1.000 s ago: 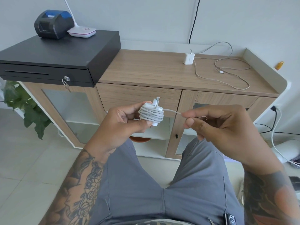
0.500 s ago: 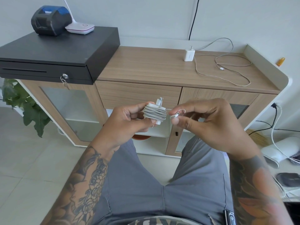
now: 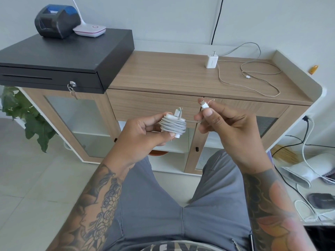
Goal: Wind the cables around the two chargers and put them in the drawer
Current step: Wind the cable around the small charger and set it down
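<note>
My left hand (image 3: 145, 131) grips a white charger (image 3: 173, 124) with its grey cable wound in several turns around the body. A short free stretch of cable runs right to the white plug end (image 3: 204, 105), pinched between thumb and fingers of my right hand (image 3: 228, 131). Both hands hover in front of the shut wooden drawer (image 3: 154, 105). A second white charger (image 3: 211, 61) stands on the cabinet top, its cable (image 3: 261, 77) lying loose in loops to the right.
A black cash drawer (image 3: 67, 60) with a key sits on the cabinet's left end, carrying a receipt printer (image 3: 56, 19) and a white lamp base (image 3: 89, 30). A plant (image 3: 23, 113) stands at left. Cables and devices (image 3: 308, 173) lie on the floor at right.
The free cable has shortened as more went onto the charger. My right hand slid along to the plug end, came close to the charger, then lifted slightly.
</note>
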